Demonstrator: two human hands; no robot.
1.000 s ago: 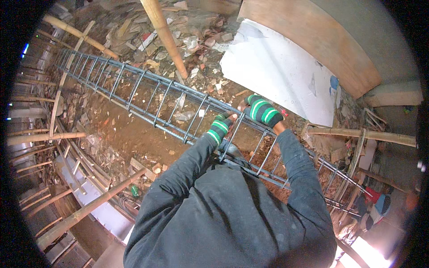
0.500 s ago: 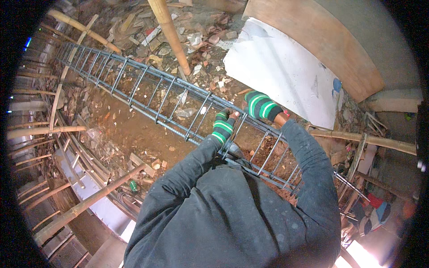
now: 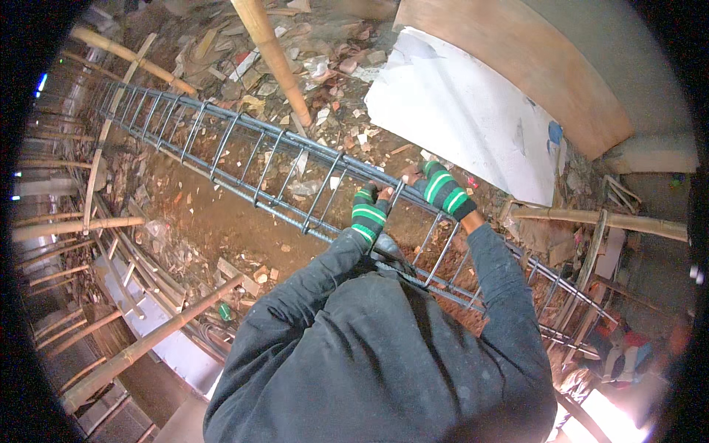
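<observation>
A long cage of steel rebar [image 3: 269, 131], with crosswise stirrups along its length, stretches diagonally from the far left to the right in front of me. Both hands wear fingerless gloves striped green, black and white. My left hand [image 3: 369, 212] is closed around a stirrup by the upper bars, thumb and fingertips bare. Just to its right, my right hand [image 3: 445, 189] curls over the upper bars, its fingertips at the top of that same stirrup. Whether a small tie wire sits between the fingers cannot be made out. Below the left hand, part of a shoe [image 3: 388, 245] shows.
Rubble and broken pieces [image 3: 325, 66] cover the dirt beyond the cage. A bamboo pole [image 3: 273, 59] rises there, beside a white sheet [image 3: 458, 111] and a curved wooden board [image 3: 524, 59]. More bamboo poles [image 3: 159, 336] lie left. At right, a horizontal bamboo pole [image 3: 602, 223] crosses near the cage.
My right hand has turned and come down onto the upper bars, with its fingertips closer to the left hand. The left hand stays at its stirrup.
</observation>
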